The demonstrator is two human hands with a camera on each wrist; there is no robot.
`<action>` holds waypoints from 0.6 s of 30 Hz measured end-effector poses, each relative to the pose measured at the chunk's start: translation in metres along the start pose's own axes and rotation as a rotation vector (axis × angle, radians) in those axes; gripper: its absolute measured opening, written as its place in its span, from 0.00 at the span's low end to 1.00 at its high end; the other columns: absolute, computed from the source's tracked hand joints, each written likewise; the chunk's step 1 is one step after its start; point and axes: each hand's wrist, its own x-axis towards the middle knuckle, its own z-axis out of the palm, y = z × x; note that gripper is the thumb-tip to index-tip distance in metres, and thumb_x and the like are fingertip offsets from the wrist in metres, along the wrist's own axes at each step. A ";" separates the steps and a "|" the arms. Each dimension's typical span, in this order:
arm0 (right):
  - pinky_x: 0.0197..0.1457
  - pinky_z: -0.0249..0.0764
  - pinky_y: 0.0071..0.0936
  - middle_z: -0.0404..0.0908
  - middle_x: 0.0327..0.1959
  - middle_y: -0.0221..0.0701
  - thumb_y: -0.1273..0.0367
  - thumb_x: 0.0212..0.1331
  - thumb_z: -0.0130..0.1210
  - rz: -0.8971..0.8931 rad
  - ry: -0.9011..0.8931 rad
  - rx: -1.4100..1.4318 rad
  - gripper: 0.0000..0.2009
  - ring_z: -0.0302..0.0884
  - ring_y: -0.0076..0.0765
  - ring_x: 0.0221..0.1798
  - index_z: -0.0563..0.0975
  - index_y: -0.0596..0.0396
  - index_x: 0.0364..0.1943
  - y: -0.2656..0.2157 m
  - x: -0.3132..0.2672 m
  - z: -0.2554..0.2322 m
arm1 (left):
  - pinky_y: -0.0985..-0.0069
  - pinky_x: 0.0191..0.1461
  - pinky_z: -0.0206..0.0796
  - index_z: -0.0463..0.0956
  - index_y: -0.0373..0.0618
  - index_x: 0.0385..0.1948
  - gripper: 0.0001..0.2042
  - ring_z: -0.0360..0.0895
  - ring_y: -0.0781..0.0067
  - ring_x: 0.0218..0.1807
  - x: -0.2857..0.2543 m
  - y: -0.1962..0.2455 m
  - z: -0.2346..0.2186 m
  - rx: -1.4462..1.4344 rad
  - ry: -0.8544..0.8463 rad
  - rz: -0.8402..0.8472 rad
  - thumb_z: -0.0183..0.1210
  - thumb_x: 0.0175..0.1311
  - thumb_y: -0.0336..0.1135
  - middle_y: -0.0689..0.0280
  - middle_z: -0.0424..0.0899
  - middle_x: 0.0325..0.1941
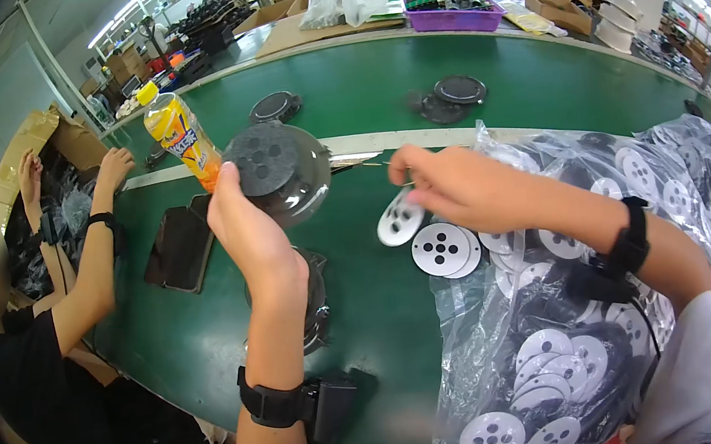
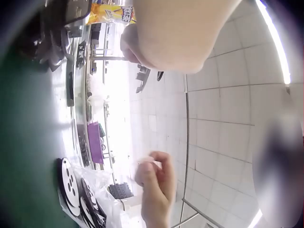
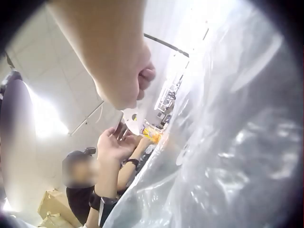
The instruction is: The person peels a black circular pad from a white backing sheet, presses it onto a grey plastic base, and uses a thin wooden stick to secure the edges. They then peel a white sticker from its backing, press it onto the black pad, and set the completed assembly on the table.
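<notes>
My left hand [image 1: 251, 223] grips a clear round plastic cover [image 1: 308, 194] with a dark perforated disc [image 1: 266, 164] on its face, raised above the green table. To its right, my right hand [image 1: 442, 187] has its fingers curled and pinches a tilted white disc [image 1: 399, 220] with holes by its edge. Close to the fingertips runs a thin metal-coloured strip [image 1: 363, 164]. More white discs [image 1: 441, 249] lie overlapped just below this hand. In the right wrist view, part of a white disc [image 3: 133, 124] shows beyond my fist.
Clear plastic bags [image 1: 485, 367] of white discs cover the right side. A yellow-capped bottle [image 1: 182, 137] and a dark phone [image 1: 179, 249] are at left, near another person [image 1: 29, 359]. Dark round parts [image 1: 459, 90] lie across the table; a purple basket [image 1: 459, 18] stands behind.
</notes>
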 end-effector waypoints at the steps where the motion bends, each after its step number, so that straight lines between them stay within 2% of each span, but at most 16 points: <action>1: 0.25 0.59 0.26 0.64 0.16 0.29 0.72 0.58 0.47 0.032 -0.053 0.129 0.05 0.59 0.30 0.18 0.71 0.55 0.36 0.003 0.006 0.007 | 0.79 0.49 0.60 0.73 0.38 0.36 0.13 0.71 0.79 0.41 -0.003 -0.002 0.001 -0.006 -0.005 0.001 0.45 0.65 0.39 0.67 0.77 0.38; 2: 0.25 0.58 0.23 0.65 0.16 0.27 0.71 0.60 0.46 0.062 -0.105 0.255 0.05 0.58 0.24 0.18 0.72 0.55 0.37 0.005 0.009 0.009 | 0.80 0.47 0.60 0.73 0.39 0.32 0.12 0.70 0.81 0.39 -0.005 -0.006 -0.001 0.029 -0.050 0.039 0.45 0.65 0.38 0.68 0.76 0.35; 3: 0.25 0.58 0.23 0.65 0.16 0.27 0.71 0.60 0.46 0.054 -0.101 0.245 0.05 0.58 0.24 0.18 0.72 0.55 0.37 0.006 0.011 0.008 | 0.82 0.45 0.60 0.72 0.41 0.29 0.11 0.69 0.83 0.36 -0.006 -0.008 0.000 0.061 -0.089 0.083 0.45 0.65 0.37 0.70 0.75 0.32; 4: 0.26 0.59 0.25 0.65 0.15 0.26 0.69 0.61 0.44 0.134 0.014 0.359 0.07 0.59 0.24 0.19 0.72 0.57 0.36 0.005 0.013 0.008 | 0.83 0.42 0.58 0.69 0.42 0.24 0.11 0.65 0.85 0.32 -0.011 -0.008 0.005 0.035 -0.105 0.077 0.44 0.66 0.36 0.72 0.71 0.26; 5: 0.26 0.59 0.26 0.64 0.15 0.25 0.67 0.63 0.43 0.210 0.130 0.471 0.09 0.60 0.25 0.20 0.71 0.59 0.36 0.004 0.015 0.006 | 0.83 0.41 0.57 0.69 0.40 0.25 0.12 0.64 0.85 0.32 -0.011 -0.012 0.002 0.069 -0.158 0.091 0.44 0.66 0.36 0.71 0.69 0.28; 6: 0.26 0.57 0.20 0.65 0.16 0.21 0.65 0.64 0.42 0.091 0.202 0.514 0.12 0.55 0.16 0.21 0.73 0.60 0.35 0.007 0.014 0.001 | 0.83 0.41 0.56 0.68 0.38 0.24 0.12 0.63 0.85 0.33 -0.015 -0.013 0.004 0.076 -0.234 0.095 0.44 0.66 0.36 0.71 0.67 0.29; 8: 0.26 0.57 0.17 0.67 0.18 0.23 0.65 0.65 0.41 0.093 0.207 0.545 0.13 0.56 0.15 0.23 0.74 0.60 0.36 0.001 0.005 -0.017 | 0.84 0.42 0.55 0.70 0.32 0.26 0.15 0.62 0.83 0.37 -0.021 -0.016 0.004 0.118 -0.407 0.069 0.43 0.67 0.36 0.68 0.65 0.35; 9: 0.26 0.57 0.15 0.70 0.20 0.25 0.65 0.65 0.40 0.107 0.213 0.587 0.14 0.57 0.14 0.24 0.75 0.61 0.37 -0.004 -0.001 -0.026 | 0.84 0.42 0.55 0.70 0.32 0.26 0.15 0.62 0.83 0.37 -0.026 -0.018 0.006 0.107 -0.410 0.062 0.43 0.67 0.36 0.68 0.65 0.35; 10: 0.27 0.58 0.15 0.73 0.24 0.25 0.63 0.65 0.41 0.107 0.231 0.611 0.16 0.59 0.13 0.26 0.75 0.62 0.40 -0.008 -0.003 -0.032 | 0.84 0.43 0.54 0.71 0.31 0.28 0.15 0.61 0.83 0.38 -0.032 -0.018 0.010 0.083 -0.493 0.066 0.44 0.67 0.36 0.68 0.64 0.35; 12: 0.28 0.59 0.15 0.73 0.25 0.24 0.62 0.65 0.42 0.126 0.210 0.618 0.17 0.60 0.13 0.26 0.75 0.63 0.41 -0.015 -0.003 -0.041 | 0.85 0.43 0.54 0.74 0.30 0.33 0.16 0.60 0.82 0.37 -0.042 -0.016 0.015 0.084 -0.619 0.089 0.45 0.67 0.37 0.68 0.63 0.35; 14: 0.27 0.58 0.16 0.73 0.26 0.21 0.59 0.62 0.47 0.129 0.096 0.753 0.18 0.60 0.12 0.26 0.75 0.63 0.42 -0.018 -0.004 -0.046 | 0.85 0.42 0.54 0.74 0.30 0.33 0.16 0.60 0.82 0.37 -0.046 -0.015 0.015 0.139 -0.670 0.130 0.45 0.67 0.37 0.68 0.63 0.35; 16: 0.28 0.59 0.16 0.73 0.26 0.21 0.60 0.61 0.49 0.131 0.075 0.770 0.18 0.60 0.12 0.27 0.76 0.63 0.42 -0.015 -0.005 -0.050 | 0.85 0.41 0.54 0.74 0.30 0.31 0.16 0.60 0.81 0.36 -0.045 -0.010 0.014 0.261 -0.736 0.258 0.45 0.66 0.37 0.68 0.64 0.33; 18: 0.28 0.60 0.16 0.73 0.27 0.21 0.60 0.60 0.51 0.131 0.044 0.781 0.18 0.61 0.11 0.27 0.76 0.63 0.41 -0.012 -0.006 -0.049 | 0.84 0.39 0.55 0.74 0.30 0.31 0.16 0.60 0.80 0.35 -0.043 -0.007 0.013 0.325 -0.748 0.302 0.45 0.66 0.37 0.68 0.64 0.32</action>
